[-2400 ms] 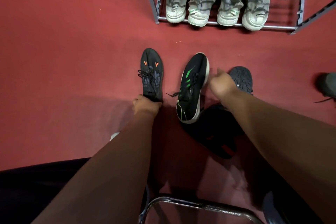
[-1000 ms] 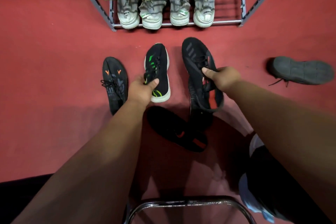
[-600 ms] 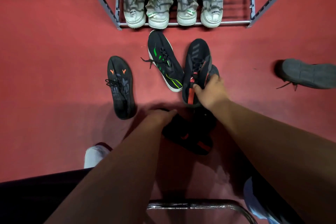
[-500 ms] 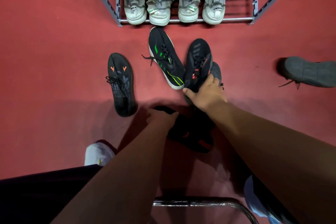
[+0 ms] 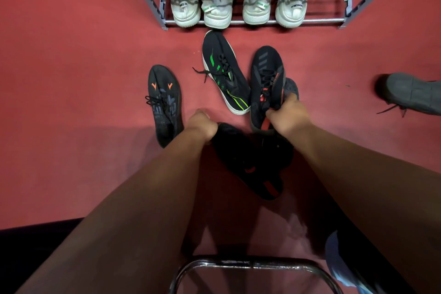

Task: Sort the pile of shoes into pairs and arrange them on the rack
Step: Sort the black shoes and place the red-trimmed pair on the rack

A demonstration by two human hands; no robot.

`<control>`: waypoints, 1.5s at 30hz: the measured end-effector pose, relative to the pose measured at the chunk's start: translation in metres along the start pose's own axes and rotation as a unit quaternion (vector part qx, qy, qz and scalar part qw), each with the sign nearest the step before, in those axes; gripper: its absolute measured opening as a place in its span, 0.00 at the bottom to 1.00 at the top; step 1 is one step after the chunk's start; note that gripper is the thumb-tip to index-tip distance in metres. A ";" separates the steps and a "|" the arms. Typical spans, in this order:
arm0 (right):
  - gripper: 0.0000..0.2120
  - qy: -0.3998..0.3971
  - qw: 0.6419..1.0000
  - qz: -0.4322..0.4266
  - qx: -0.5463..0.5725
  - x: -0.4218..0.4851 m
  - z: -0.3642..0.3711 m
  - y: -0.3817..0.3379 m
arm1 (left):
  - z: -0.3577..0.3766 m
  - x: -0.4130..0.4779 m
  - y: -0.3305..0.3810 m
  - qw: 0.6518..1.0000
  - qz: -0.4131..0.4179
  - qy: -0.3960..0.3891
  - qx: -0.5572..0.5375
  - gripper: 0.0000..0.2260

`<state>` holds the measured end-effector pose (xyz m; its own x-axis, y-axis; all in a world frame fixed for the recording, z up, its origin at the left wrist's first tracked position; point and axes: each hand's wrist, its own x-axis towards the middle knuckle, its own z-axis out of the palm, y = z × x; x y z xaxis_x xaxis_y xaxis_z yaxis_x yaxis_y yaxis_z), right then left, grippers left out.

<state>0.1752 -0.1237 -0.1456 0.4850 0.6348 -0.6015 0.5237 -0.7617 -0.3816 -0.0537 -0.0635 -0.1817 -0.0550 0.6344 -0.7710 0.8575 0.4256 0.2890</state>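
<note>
On the red floor my right hand (image 5: 287, 114) grips the heel of a black shoe with red trim (image 5: 266, 74), toe pointing at the rack. My left hand (image 5: 201, 124) grips the toe end of a second black shoe with red marks (image 5: 248, 164), lying in shadow between my arms. A black shoe with green stripes (image 5: 224, 71) lies just left of the held one. Further left a black shoe with orange marks (image 5: 163, 102) lies alone. The grey metal rack (image 5: 257, 22) stands at the top with several pale and dark shoes on it.
A grey shoe (image 5: 412, 93) lies sole-up at the right edge. Another dark sole (image 5: 291, 86) shows behind the shoe in my right hand. A black metal chair frame (image 5: 250, 266) curves across the bottom, close to my legs.
My left hand let go of the green-striped shoe, which now lies angled near the rack, and took hold of the shadowed black shoe. My right hand shifted its shoe slightly nearer.
</note>
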 end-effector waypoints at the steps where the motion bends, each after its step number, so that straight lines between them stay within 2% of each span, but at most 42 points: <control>1: 0.26 -0.004 1.000 -0.008 -0.006 0.001 0.000 0.002 | 0.004 0.000 0.001 1.000 0.014 -0.023 0.010 0.21; 2: 0.24 -0.006 1.000 -0.015 -0.011 0.002 0.000 0.003 | 0.009 0.000 0.002 0.998 0.027 -0.043 0.038 0.20; 4: 0.21 -0.010 1.000 -0.019 -0.013 0.004 0.001 0.005 | 0.019 0.000 -0.001 0.993 0.055 -0.031 0.102 0.12; 6: 0.18 -0.011 1.000 -0.013 -0.009 0.006 0.001 0.006 | 0.022 -0.001 -0.006 0.995 0.063 -0.004 0.082 0.04; 7: 0.17 -0.011 1.000 -0.011 -0.004 0.007 0.001 0.007 | 0.021 -0.001 -0.009 0.996 0.066 0.005 0.053 0.03; 11: 0.14 -0.009 1.000 -0.019 0.016 0.011 -0.003 0.009 | -0.008 0.007 -0.008 0.995 0.082 0.053 -0.014 0.09; 14: 0.14 -0.008 0.999 -0.029 0.018 0.013 -0.007 0.010 | -0.047 0.018 0.004 0.986 0.088 0.134 -0.045 0.13; 17: 0.14 0.008 0.999 -0.043 0.022 0.010 -0.008 0.010 | -0.081 0.026 0.017 0.963 0.070 0.239 -0.104 0.15; 19: 0.15 0.019 0.999 -0.041 0.018 0.008 -0.006 0.008 | -0.090 0.027 0.022 0.954 0.054 0.266 -0.128 0.17; 21: 0.15 0.034 0.999 -0.036 0.016 0.006 -0.004 0.006 | -0.083 0.021 0.025 0.959 0.027 0.260 -0.112 0.17; 23: 0.19 0.055 0.997 -0.057 -0.012 0.003 0.001 0.002 | -0.060 0.010 0.025 0.973 -0.041 0.202 -0.100 0.27; 25: 0.31 0.068 0.993 -0.084 -0.054 -0.002 0.007 -0.003 | -0.027 -0.007 0.021 0.987 -0.087 0.118 -0.070 0.40; 27: 0.45 0.055 0.991 -0.088 -0.087 -0.006 0.013 -0.006 | 0.005 -0.020 0.017 0.995 -0.060 0.081 0.007 0.48; 29: 0.56 0.026 0.990 -0.087 -0.109 -0.007 0.018 -0.005 | 0.024 -0.025 0.014 0.993 -0.022 0.101 0.057 0.53; 31: 0.64 0.004 0.988 -0.092 -0.125 -0.006 0.019 0.000 | 0.031 -0.026 0.013 0.990 -0.038 0.124 0.053 0.61; 34: 0.68 -0.001 0.984 -0.097 -0.151 -0.004 0.018 0.006 | 0.037 -0.026 0.010 0.985 -0.063 0.156 0.047 0.69; 36: 0.67 0.005 0.985 -0.092 -0.145 -0.005 0.021 0.007 | 0.041 -0.024 0.007 0.986 -0.074 0.147 0.038 0.68; 40: 0.69 0.011 0.982 -0.078 -0.174 -0.005 0.025 0.003 | 0.046 -0.019 0.013 0.990 -0.083 0.117 -0.010 0.57; 45: 0.65 -0.012 0.984 -0.078 -0.159 -0.003 0.014 -0.004 | 0.034 -0.021 0.012 0.986 -0.114 0.115 -0.043 0.56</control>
<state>0.1615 -0.1248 -0.1521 0.3676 0.7344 -0.5706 0.7851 -0.5739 -0.2329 -0.0246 -0.0935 -0.1811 -0.3636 0.6409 -0.6760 0.7632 0.6211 0.1783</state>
